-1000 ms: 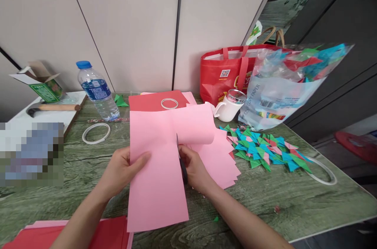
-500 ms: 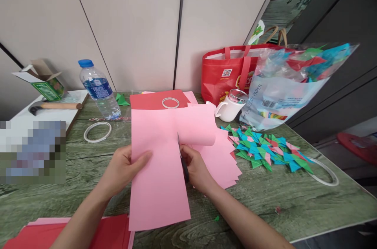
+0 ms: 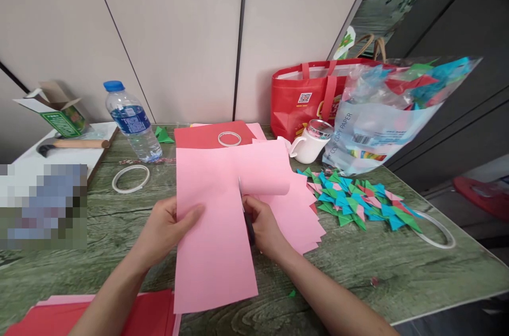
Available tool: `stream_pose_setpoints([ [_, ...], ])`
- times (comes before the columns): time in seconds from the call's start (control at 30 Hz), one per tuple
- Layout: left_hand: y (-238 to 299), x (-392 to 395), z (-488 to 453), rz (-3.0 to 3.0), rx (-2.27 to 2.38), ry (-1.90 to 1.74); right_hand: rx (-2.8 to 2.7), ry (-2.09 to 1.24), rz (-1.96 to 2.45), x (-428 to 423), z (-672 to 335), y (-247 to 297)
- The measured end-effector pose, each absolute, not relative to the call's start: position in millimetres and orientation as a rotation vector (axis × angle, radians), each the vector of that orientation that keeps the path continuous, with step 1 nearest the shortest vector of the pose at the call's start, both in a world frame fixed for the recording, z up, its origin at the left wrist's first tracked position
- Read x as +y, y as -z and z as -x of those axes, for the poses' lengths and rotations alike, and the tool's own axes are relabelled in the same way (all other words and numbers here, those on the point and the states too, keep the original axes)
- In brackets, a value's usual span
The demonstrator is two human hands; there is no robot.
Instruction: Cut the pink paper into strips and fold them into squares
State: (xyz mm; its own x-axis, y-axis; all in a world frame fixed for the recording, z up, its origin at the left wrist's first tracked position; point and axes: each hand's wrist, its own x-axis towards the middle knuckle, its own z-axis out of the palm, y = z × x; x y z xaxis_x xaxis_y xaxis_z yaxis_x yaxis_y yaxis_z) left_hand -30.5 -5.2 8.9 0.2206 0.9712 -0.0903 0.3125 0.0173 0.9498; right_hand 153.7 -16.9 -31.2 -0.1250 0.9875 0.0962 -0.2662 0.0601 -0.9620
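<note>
My left hand (image 3: 167,230) pinches the left edge of a large pink paper sheet (image 3: 210,230), thumb on top. My right hand (image 3: 264,227) grips black-handled scissors (image 3: 245,214) whose blades sit in a cut running up the sheet's middle. The part right of the cut curls over into a roll (image 3: 266,171). Under my right hand lies a fanned stack of cut pink sheets (image 3: 302,214).
A heap of small folded green, blue and pink triangles (image 3: 358,201) lies at the right. Behind it stand a white cup (image 3: 308,145), a clear bag of paper (image 3: 382,118) and a red tote (image 3: 306,97). A water bottle (image 3: 131,121), tape rings (image 3: 130,178) and red sheets (image 3: 210,134) lie around.
The scissors have advanced slightly up the cut in the pink sheet. Both hands keep their hold and stay nearly in place.
</note>
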Motion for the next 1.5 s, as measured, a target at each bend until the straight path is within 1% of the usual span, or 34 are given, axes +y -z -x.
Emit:
stream_pose_setpoints([
  [0.63,-12.3,-6.4,28.4,-1.473,1.278,-0.844,-1.097,-1.366,1.001,-17.9,-151.5,29.0],
  [1.0,-14.8,-6.7,27.9,-1.446,1.288,-0.832,-1.103,-1.344,0.957,-16.9,-152.4,37.1],
  [1.5,-14.5,-6.3,27.2,-1.454,1.295,-0.843,-1.062,-1.309,1.012,-18.0,-149.1,35.6],
])
